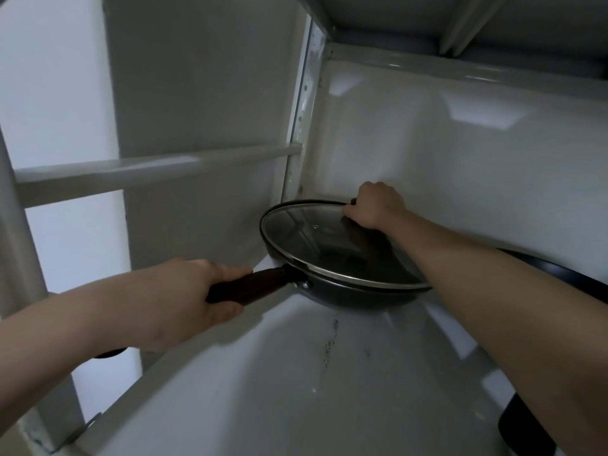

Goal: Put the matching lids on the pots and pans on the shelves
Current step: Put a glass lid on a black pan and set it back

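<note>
Lid [316, 238], glass with metal rim, sits on pan [348, 291] on shelf [296, 390], centre frame. Right hand [375, 205] grasps lid's edge at 1 o'clock. Left hand [184, 301] grips pan handle [250, 284] at 8 o'clock. No legible writing.

I see a white wall [460, 153] behind, glossy with soft reflections, and a perforated metal upright [304, 103] running up the back corner. A pale crossbar [148, 169] spans the open side at left, in front of a grey pillar [197, 77], and dark scuff marks [330, 340] streak the white surface below.
</note>
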